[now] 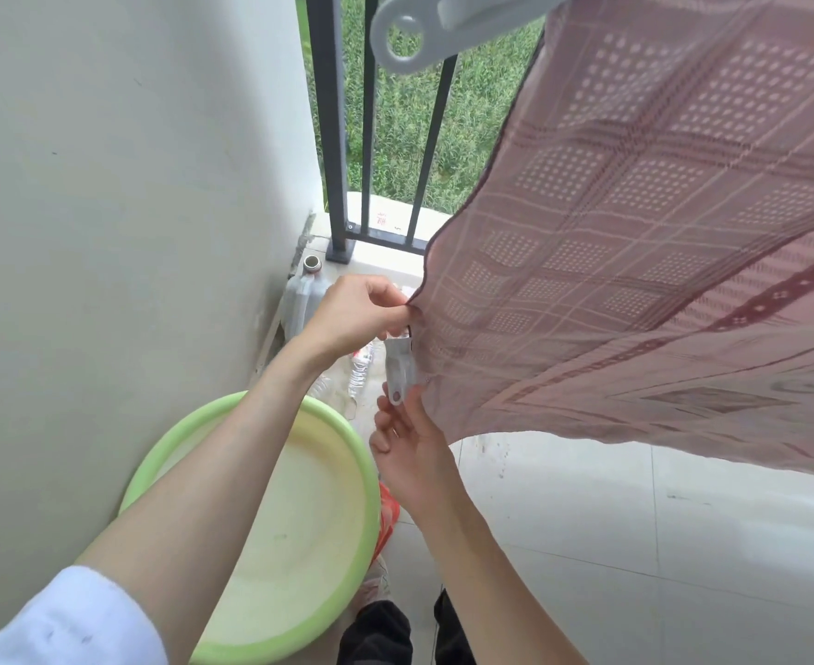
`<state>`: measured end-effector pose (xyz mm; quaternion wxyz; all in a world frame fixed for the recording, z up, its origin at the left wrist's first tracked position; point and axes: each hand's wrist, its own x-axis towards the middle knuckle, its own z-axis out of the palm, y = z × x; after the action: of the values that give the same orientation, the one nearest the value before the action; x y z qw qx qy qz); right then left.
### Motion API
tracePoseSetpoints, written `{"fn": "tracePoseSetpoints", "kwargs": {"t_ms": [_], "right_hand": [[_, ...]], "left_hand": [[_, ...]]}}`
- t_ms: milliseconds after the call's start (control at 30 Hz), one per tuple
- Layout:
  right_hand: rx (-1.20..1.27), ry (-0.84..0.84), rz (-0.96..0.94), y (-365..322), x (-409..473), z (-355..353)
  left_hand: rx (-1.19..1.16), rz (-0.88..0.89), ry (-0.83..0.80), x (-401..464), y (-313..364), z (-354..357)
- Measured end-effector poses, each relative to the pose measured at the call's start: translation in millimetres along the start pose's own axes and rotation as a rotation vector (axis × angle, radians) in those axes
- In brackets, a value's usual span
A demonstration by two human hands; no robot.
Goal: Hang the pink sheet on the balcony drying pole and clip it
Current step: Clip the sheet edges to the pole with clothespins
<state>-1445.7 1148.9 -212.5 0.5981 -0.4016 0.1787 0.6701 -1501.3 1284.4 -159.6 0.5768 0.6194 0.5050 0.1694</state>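
Note:
The pink patterned sheet hangs from above and fills the right side of the view. My left hand pinches its left edge at a corner. Just below, my right hand holds a small grey clip pressed against the same edge. A large grey clip sits at the top of the sheet, close to the camera. The drying pole itself is hidden by the sheet.
A green and cream basin stands on the floor by the white wall. Plastic bottles lie in the corner. The dark balcony railing is ahead, with grass beyond. Pale floor tiles stretch to the right.

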Motion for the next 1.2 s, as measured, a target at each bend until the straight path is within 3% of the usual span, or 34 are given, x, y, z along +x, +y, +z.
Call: {"fn": "tracePoseSetpoints", "kwargs": {"t_ms": [300, 567, 733, 933, 1033, 1200], "right_hand": [[0.206, -0.01, -0.065, 7, 5, 13], [0.158, -0.067, -0.023, 1, 1, 25], [-0.071, -0.102, 0.034, -8, -8, 25], [-0.438, 0.007, -0.018, -47, -38, -13], [-0.777, 0.097, -0.145, -78, -71, -36], [-1.53, 0.222, -0.528, -131, -127, -66]], "left_hand": [[-0.097, 0.007, 0.051, -6, -3, 5], [-0.022, 0.048, 0.142, -15, -11, 12], [-0.085, 0.013, 0.151, -26, -10, 16], [0.112, 0.076, 0.298, -66, -25, 29], [0.281, 0.179, 0.289, -100, -34, 40], [0.65, 0.32, 0.108, -132, -16, 69]]}}
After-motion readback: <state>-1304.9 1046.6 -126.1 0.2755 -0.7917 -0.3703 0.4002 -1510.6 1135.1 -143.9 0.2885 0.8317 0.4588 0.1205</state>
